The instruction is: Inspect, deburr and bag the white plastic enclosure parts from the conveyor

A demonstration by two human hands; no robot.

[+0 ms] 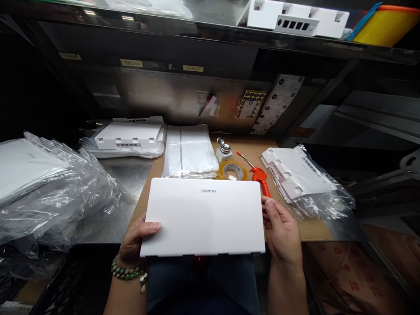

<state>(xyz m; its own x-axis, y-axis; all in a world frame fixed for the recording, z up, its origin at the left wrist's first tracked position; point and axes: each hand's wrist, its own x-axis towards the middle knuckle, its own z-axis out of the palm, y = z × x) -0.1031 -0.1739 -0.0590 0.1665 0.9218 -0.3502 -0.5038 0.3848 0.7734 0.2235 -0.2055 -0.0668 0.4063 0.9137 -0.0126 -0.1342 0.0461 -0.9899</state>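
Observation:
A white plastic cover [206,221] marked HUAWEI, the lettering upside down to me, is held up in front of my body. My left hand [136,236] grips its left end, thumb on top and fingers hidden underneath. At the right edge, my right hand [282,232] is closed against the cover, fingers partly hidden. Just past the cover's far right corner lies a red air blow gun [260,176]. A roll of clear tape [232,169] and a small pump bottle [223,151] stand behind the cover.
Behind are a stack of clear plastic bags [188,151] and stacked white covers [129,133]. Bagged covers [300,173] lie right; a heap of plastic-wrapped pieces [49,183] is left. An overhead shelf [197,33] holds a white housing [295,19] and a yellow container [387,26].

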